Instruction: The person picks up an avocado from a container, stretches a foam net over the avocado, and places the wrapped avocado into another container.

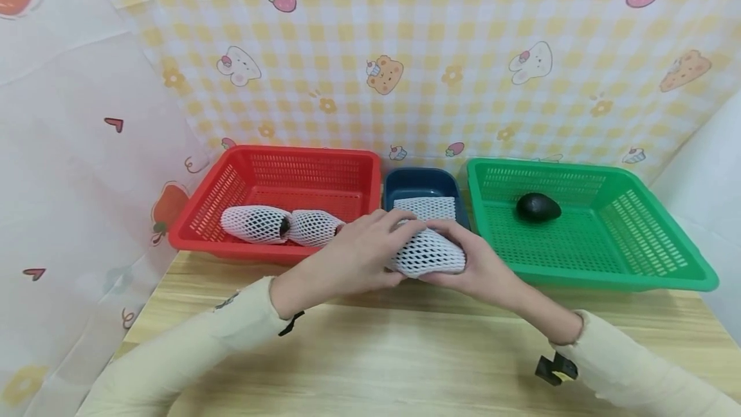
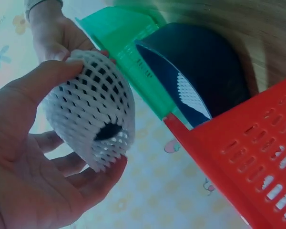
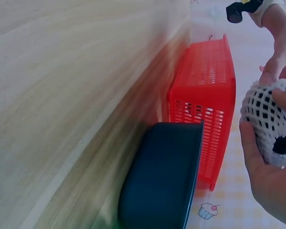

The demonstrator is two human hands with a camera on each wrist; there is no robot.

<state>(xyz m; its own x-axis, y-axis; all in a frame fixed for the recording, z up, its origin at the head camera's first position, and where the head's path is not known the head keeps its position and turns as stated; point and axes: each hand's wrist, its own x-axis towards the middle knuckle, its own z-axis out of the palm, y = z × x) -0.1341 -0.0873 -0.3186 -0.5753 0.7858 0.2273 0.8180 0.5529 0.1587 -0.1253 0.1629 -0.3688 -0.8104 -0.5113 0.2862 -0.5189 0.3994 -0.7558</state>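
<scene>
Both hands hold a dark avocado [image 3: 283, 145] wrapped in a white foam net [image 1: 429, 253], in front of the blue bin. My left hand [image 1: 360, 251] grips its left end; in the left wrist view the thumb lies on top and the fingers curl beneath. My right hand [image 1: 485, 268] holds the other end between thumb and fingers. Through the net's open end, in the left wrist view, the dark skin shows. One bare avocado [image 1: 538, 208] lies in the green basket [image 1: 585, 277]. Two netted fruits, a left one [image 1: 255, 224] and a right one [image 1: 312, 228], lie in the red basket [image 1: 274, 251].
Between the two baskets stands a small dark blue bin [image 1: 421, 176] with white foam nets [image 1: 425, 207] in it. All three stand at the back of the wooden table [image 1: 370, 365], against a patterned cloth [image 1: 324, 69].
</scene>
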